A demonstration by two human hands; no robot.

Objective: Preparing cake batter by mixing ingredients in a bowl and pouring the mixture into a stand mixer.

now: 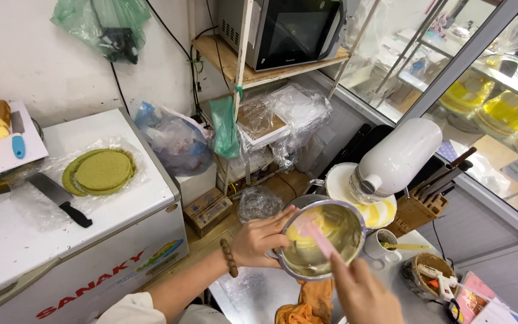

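While the left hand [261,240] grips one steel bowl [322,243], the right hand [362,292] holds one pink spatula [318,237].

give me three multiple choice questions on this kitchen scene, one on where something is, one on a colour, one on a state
1. Where does the green round cake lie?
A. on plastic wrap on top of the white chest freezer
B. inside the metal bowl
C. on the shelf beside the microwave

2. What colour is the spatula in the bowl?
A. blue
B. pink
C. black

3. How is the metal bowl being handled?
A. it stands alone, untouched
B. it is turned upside down on the counter
C. the left hand grips its rim, tilting it, while the right hand works the spatula inside

Answers:
1 A, the cake sits on clear wrap on the freezer lid, near a black-handled knife.
2 B, the blade against the yellow batter is pink.
3 C, left-hand fingers curl over the rim and the bowl's opening faces the camera.
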